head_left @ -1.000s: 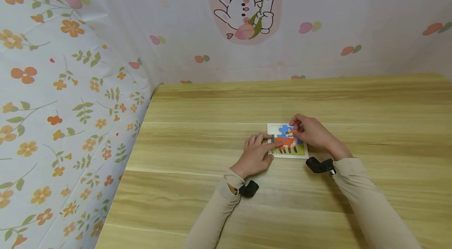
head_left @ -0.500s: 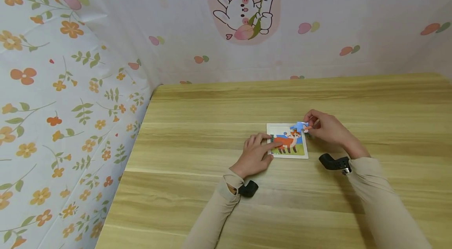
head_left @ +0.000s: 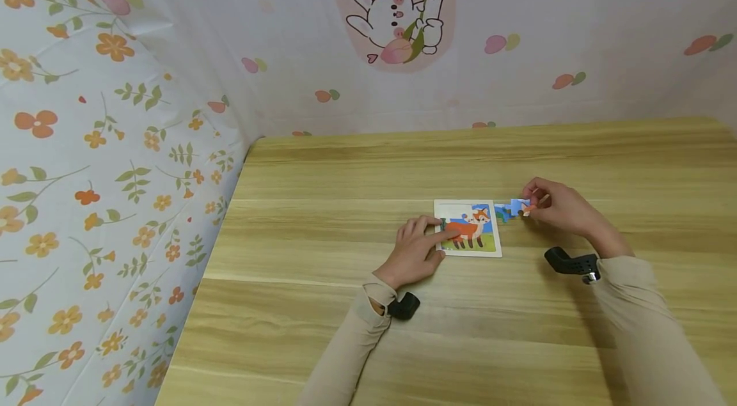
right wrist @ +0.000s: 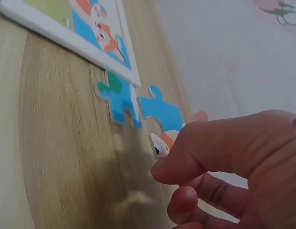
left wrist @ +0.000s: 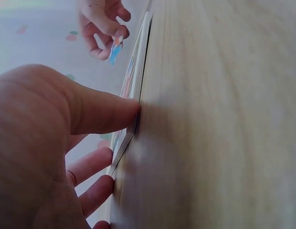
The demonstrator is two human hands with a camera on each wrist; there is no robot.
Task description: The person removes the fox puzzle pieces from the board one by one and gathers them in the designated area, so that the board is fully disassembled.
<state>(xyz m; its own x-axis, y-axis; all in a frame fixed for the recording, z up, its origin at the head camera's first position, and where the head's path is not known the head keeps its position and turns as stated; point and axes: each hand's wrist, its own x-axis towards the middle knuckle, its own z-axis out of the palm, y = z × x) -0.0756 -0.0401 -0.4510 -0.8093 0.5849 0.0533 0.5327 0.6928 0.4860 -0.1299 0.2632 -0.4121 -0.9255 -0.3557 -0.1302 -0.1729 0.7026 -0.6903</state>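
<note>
- Pinching a fox-face puzzle piece [right wrist: 167,110] between thumb and fingertips of the right hand [head_left: 561,206], off to the right of a white-rimmed puzzle tray [head_left: 451,209] on a wood-grain table [head_left: 288,214].
- Apparently lifted clear of the wood, judging by the left wrist view, and so at risk of a twist or a drop; likely cause, a hold at one end only, with the blue side jutting free.
- Close by, just beside the tray's right rim, contact hard to judge: a blue-and-green piece [right wrist: 120,98]. Liable to be knocked askew or shoved against the rim by a low, careless sweep of the right hand.
- Bracing the tray's left side with the left hand [head_left: 414,251], fingers spread, one laid across the orange fox picture [head_left: 471,228], thumb against the near edge.
- Possible trouble there: a skid or tilt of the tray from too hard a push at the corner, or fitted parts of the picture dragged loose by a sliding finger.
- Impossible to tell from these views: the firmness of either hand's pressure.
</note>
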